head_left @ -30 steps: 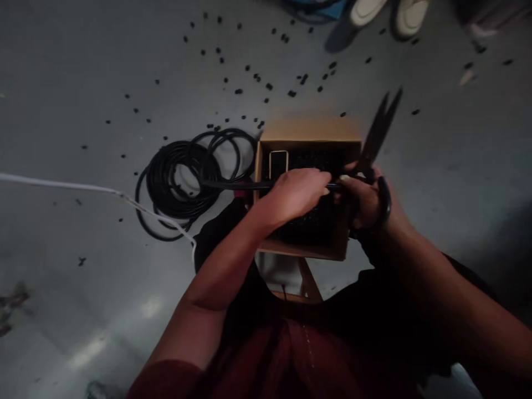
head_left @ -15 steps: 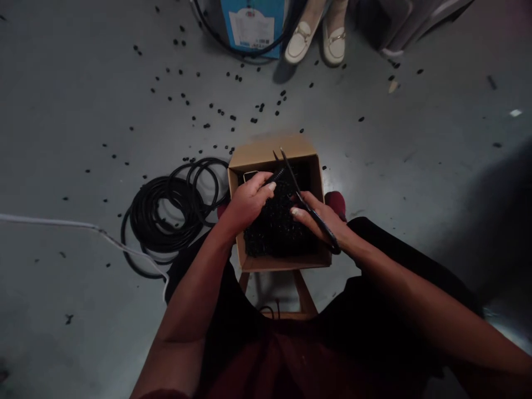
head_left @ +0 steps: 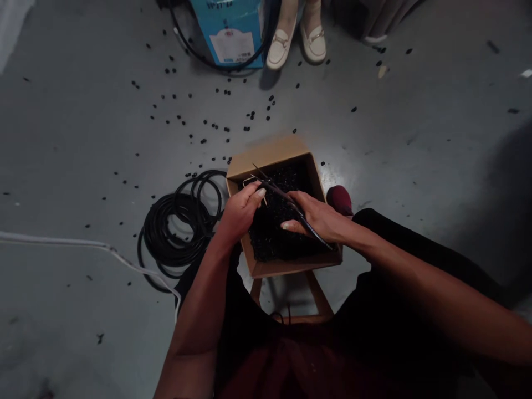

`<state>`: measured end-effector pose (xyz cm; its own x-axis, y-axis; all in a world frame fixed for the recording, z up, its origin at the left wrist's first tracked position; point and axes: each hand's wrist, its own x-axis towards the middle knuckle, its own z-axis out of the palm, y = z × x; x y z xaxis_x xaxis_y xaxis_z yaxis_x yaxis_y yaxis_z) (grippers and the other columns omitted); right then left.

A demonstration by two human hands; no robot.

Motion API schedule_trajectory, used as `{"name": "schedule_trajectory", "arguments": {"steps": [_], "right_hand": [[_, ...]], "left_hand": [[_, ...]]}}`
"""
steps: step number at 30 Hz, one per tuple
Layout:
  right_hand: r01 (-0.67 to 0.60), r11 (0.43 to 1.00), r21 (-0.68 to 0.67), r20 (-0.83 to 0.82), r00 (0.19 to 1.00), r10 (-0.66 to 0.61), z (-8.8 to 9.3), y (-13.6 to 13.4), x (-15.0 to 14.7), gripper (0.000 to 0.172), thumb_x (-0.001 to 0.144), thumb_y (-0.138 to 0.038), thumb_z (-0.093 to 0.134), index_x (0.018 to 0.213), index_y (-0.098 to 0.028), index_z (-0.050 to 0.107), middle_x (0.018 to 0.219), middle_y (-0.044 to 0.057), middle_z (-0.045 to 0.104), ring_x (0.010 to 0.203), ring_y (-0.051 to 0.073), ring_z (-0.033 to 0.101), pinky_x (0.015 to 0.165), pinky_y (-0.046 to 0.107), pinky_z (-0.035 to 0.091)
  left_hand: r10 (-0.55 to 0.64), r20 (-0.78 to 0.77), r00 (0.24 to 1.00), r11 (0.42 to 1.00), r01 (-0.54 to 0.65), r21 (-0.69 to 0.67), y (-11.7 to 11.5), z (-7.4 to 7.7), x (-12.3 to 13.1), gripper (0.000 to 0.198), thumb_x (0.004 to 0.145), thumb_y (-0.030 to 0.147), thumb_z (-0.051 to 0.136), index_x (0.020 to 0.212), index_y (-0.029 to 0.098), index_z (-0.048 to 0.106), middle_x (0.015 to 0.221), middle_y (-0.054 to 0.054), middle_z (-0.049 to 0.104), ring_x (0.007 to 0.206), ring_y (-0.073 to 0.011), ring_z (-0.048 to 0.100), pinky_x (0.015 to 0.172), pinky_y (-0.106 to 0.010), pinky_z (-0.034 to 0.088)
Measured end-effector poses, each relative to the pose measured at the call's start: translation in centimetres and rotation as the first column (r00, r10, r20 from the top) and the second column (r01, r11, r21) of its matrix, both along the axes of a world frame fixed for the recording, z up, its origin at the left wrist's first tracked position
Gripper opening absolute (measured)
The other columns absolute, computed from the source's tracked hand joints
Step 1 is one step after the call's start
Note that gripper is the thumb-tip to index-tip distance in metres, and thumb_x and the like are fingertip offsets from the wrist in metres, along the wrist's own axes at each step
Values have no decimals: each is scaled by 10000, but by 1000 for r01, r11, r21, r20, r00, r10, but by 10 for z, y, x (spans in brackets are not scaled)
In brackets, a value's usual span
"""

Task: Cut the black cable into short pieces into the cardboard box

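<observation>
Over an open cardboard box (head_left: 297, 270), both of my hands are at work. My left hand (head_left: 243, 208) is closed, thumb on top, round the end of a black tube, most of which the fingers and blades hide. My right hand (head_left: 318, 216) grips long dark scissors (head_left: 276, 190). Their blades point up and left, slightly parted, and cross just by the left fingertips. Beneath the hands, many small black cut pieces (head_left: 272, 241) fill the box. A thin pale edge (head_left: 249, 180) shows beside my left fingers; I cannot tell what it belongs to.
A coil of black tubing (head_left: 155, 233) lies on the floor left of the box. Small black pieces (head_left: 226, 129) are scattered beyond it. A blue box (head_left: 233, 33) and a person's white shoes (head_left: 313, 44) are at the top. A white cable (head_left: 103, 246) crosses the left side.
The scissors have swung left, bringing their blades to the left fingertips. The ribbed tube end that stuck out of my left hand is now mostly hidden. The view has shifted slightly.
</observation>
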<state>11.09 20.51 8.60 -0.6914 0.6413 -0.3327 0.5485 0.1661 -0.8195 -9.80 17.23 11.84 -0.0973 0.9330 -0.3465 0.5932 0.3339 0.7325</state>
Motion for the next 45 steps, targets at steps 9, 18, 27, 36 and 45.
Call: {"name": "schedule_trajectory", "arguments": {"steps": [9,18,27,36,45], "right_hand": [[7,1000,1,-38,999,-7,-1,1,-1,549,833,-588,575,1223,-206,521,1111,124,596,1019,299,575,875,439,464],[96,987,-132,55,994,-90,-21,-30,-9,175,896,-352,483,1009,-219,502,809,33,616,687,196,583,648,302,416],[213,884,-417,162,974,-158,-50,-66,-21,116,856,-225,533,777,-210,450,676,-15,512,585,120,490,553,225,358],[311,264,-913,191,897,-398,-45,-83,-25,160,877,-291,508,790,-224,393,558,-81,386,362,55,294,342,185,258],[386,227,-894,220,820,-529,-51,-64,-29,213,880,-361,573,792,-215,445,520,-73,432,364,65,354,321,172,294]], "left_hand": [[-70,-44,997,997,70,-11,-1,4,2,348,947,382,418,1118,204,663,886,-38,703,910,-191,649,820,-285,511],[-174,-118,978,980,161,-115,-10,-16,6,307,966,303,370,1077,180,627,919,-48,688,868,-179,637,817,-279,476],[-579,-369,727,745,288,-602,-16,-46,13,323,988,348,330,1064,162,583,1071,-146,689,1006,-257,657,824,-330,472],[-712,-365,600,634,325,-702,-24,-49,18,341,981,322,334,1143,148,578,1098,-160,689,1021,-288,664,807,-350,493],[-504,-391,770,795,237,-558,-19,-46,11,288,954,350,428,1128,186,590,1100,-108,694,1016,-234,648,830,-297,460]]}}
